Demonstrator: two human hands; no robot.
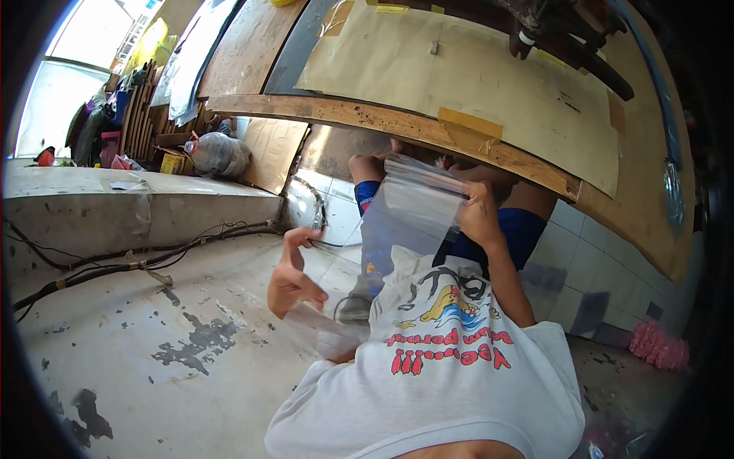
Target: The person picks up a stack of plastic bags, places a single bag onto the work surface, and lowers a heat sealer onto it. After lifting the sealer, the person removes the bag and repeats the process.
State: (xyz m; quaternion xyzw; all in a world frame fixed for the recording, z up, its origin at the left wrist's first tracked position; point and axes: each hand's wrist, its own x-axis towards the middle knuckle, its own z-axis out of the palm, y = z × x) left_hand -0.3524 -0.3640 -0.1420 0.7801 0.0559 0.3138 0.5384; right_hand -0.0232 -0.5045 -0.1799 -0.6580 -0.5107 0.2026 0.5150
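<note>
Clear plastic film (419, 200) stretches above my lap, its right edge pinched in my right hand (479, 216). On the left, my left hand (294, 277) is raised with its fingers apart and nothing visible between them. More clear plastic (325, 327) lies against the left wrist and forearm, below that hand. Whether the two pieces of plastic are joined cannot be told.
A wooden table edge (367, 128) crosses above my knees, with a yellowish sheet (489, 84) taped on top and a dark metal machine part (558, 30) over it. Cables (130, 262) run along the white ledge (138, 187) at left. A large plastic bottle (219, 155) stands beyond.
</note>
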